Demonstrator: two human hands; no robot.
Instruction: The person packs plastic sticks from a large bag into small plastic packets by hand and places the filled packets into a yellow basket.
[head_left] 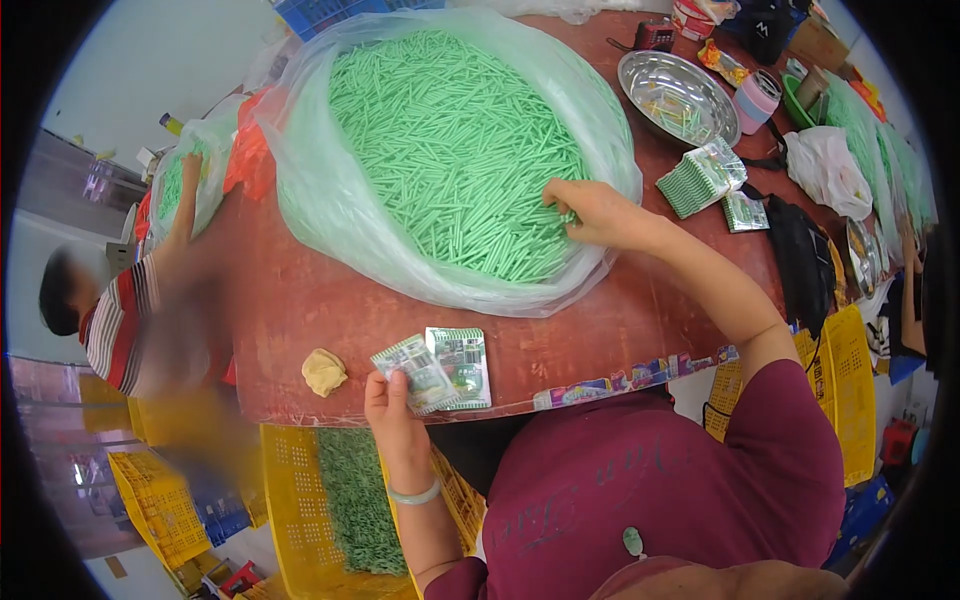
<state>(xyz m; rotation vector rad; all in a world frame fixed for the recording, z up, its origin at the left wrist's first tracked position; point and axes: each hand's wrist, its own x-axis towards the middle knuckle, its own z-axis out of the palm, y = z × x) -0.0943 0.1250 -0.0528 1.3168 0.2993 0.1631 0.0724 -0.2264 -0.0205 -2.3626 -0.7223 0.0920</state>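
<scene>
My left hand (393,410) is at the table's front edge, thumb and fingers closed on a small green-and-white packet (412,370). A second packet (466,366) lies flat on the table, partly under the held one. My right hand (598,214) reaches into the right side of a large clear plastic bag (305,205) full of short thin green sticks (450,140). Its fingers are curled together and touch the sticks; whatever they grip is hidden. A crumpled yellowish lump (323,372) sits on the table left of my left hand.
On the red table (330,310), a steel bowl (640,75) and a stack of packets (700,178) stand at the right. A black bag (800,255) lies at the right edge. Yellow crates (285,500) stand below. Another person (120,310) works at the left.
</scene>
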